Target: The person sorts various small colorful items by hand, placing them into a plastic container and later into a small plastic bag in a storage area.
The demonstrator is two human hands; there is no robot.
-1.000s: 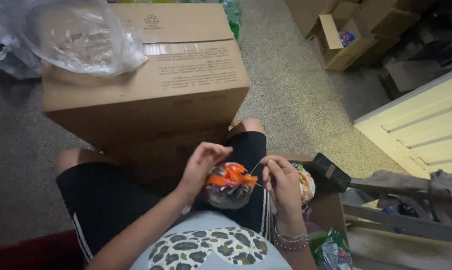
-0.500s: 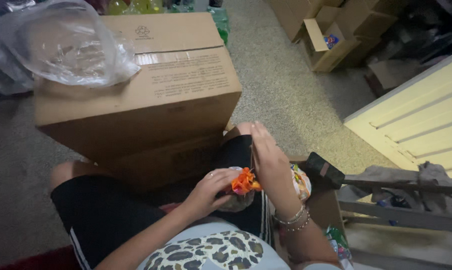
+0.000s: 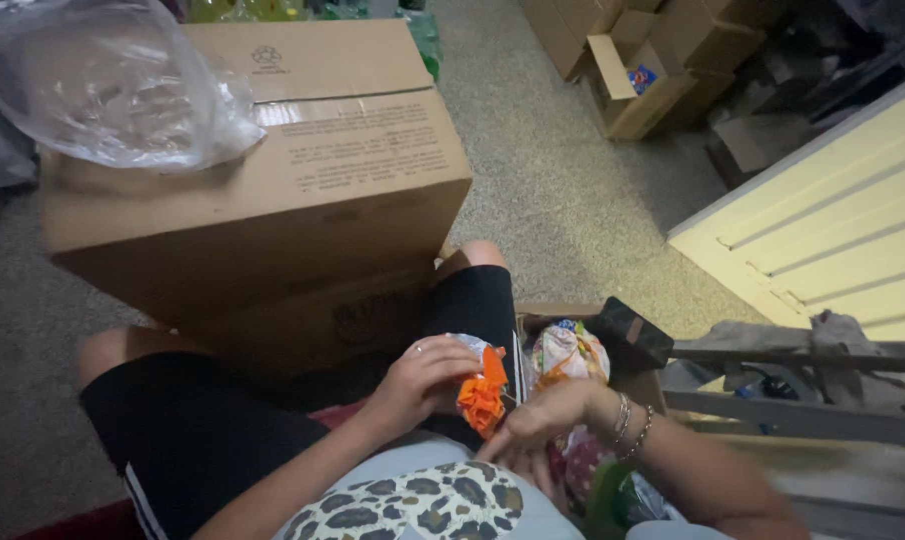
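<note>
1. The left hand (image 3: 428, 378) grips an orange packet (image 3: 483, 395), fingers curled round it, over the lap just below the big box (image 3: 263, 190).
2. The right hand (image 3: 538, 425) rests beside the packet, fingers loosely spread, holding nothing.
3. A clear bag (image 3: 113, 90) lies on the box.

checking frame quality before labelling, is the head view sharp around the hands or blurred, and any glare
Head view: mostly sharp on the box and floor; the right hand and its forearm are smeared by motion blur at lower right; the left hand and the orange piece are only slightly soft; soft indoor light, mild sheen on the clear bag, no harsh glare.
</note>
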